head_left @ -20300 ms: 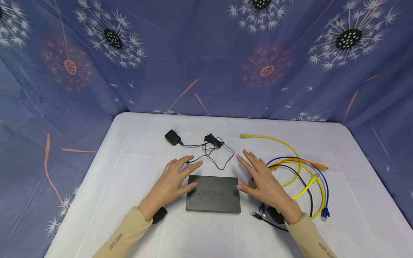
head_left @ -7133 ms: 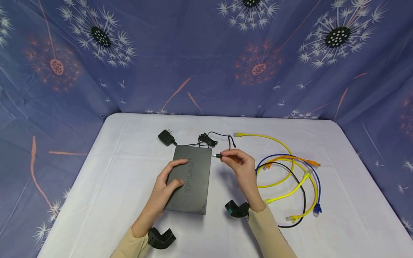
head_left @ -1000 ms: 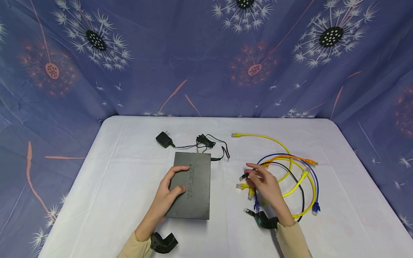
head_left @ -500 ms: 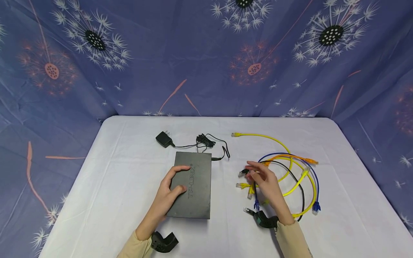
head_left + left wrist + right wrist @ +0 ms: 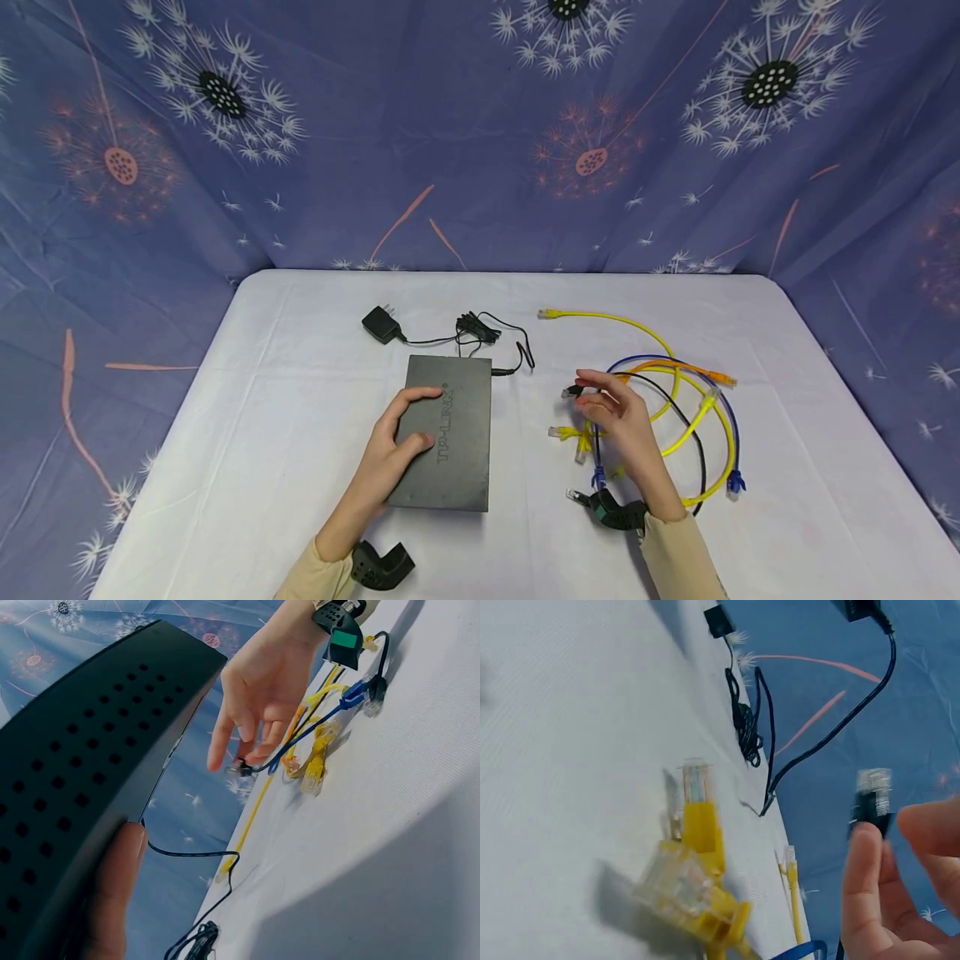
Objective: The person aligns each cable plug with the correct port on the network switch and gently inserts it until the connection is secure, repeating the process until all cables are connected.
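My left hand (image 5: pixel 382 454) grips a dark grey TP-LINK network switch (image 5: pixel 465 442) by its left side, thumb and index finger on top. In the left wrist view its vented side (image 5: pixel 82 757) and one of my fingers (image 5: pixel 116 892) show. The power adapter's barrel plug (image 5: pixel 502 372) sits in the switch's right side near the far corner. To the right, my right hand (image 5: pixel 628 425) pinches the plug of a black network cable (image 5: pixel 572 391), its clear tip pointing left toward the switch. That plug (image 5: pixel 872 799) stands between thumb and fingertips in the right wrist view.
Behind the switch lies the black power adapter (image 5: pixel 382 324) with its bundled cord (image 5: pixel 480 328). Yellow (image 5: pixel 731 425), blue (image 5: pixel 737 433) and orange (image 5: pixel 705 372) network cables loop around and beyond my right hand. Loose yellow plugs (image 5: pixel 562 432) lie below the held one. A patterned curtain (image 5: pixel 480 142) hangs behind the table.
Since the earliest frame the switch has been turned lengthwise and the barrel plug inserted. My right hand has gone from that plug to the black network plug, lifting slightly in the last second.
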A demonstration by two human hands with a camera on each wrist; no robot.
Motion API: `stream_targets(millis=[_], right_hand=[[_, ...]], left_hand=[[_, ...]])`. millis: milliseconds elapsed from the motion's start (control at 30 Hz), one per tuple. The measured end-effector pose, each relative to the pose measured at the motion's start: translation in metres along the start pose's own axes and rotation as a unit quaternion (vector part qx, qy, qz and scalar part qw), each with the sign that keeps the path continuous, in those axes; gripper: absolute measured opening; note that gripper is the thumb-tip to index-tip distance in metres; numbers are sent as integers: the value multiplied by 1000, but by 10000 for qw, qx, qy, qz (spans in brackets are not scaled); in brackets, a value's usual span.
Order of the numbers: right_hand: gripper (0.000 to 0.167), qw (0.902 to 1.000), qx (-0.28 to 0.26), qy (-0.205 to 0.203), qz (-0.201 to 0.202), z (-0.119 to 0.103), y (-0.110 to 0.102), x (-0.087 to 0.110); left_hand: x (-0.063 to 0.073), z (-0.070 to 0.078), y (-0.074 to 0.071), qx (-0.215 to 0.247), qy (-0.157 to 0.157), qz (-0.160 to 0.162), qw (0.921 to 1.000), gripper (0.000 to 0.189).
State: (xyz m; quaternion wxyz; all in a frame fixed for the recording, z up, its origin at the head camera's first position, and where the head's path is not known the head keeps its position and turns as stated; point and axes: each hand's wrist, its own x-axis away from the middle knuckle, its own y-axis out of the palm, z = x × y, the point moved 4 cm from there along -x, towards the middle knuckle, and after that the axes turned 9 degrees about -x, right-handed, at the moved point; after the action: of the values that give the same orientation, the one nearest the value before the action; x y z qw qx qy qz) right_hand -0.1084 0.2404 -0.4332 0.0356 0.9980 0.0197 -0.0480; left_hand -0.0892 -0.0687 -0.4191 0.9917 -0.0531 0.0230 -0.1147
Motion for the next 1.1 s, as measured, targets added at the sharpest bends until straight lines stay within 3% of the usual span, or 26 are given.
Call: stream_targets(millis=[200,367,533,733,900,1100], right_hand=[[39,9990,-214,3,394,-6,5,-1],[29,9965,40,-204,812,-12,10,-4],[22,9940,214,-499,948,-17,12,-7],[19,9922,47,-865,900,-22,16,-9],[18,9900,210,-1171,760,-27,21,-11],[19,9895,231,-1404,248,-28,26,-14]], left_hand=[[1,-2,0,-26,-29,25,10000,56],[1,-3,0,-24,10,8,10000,56],[1,-3,0,-38,104,4,9999,56],[1,-4,0,-62,108,16,9999,56],[1,-4,0,-60,102,8,9999,56],[1,-4,1,-76,121,3,9999,55]])
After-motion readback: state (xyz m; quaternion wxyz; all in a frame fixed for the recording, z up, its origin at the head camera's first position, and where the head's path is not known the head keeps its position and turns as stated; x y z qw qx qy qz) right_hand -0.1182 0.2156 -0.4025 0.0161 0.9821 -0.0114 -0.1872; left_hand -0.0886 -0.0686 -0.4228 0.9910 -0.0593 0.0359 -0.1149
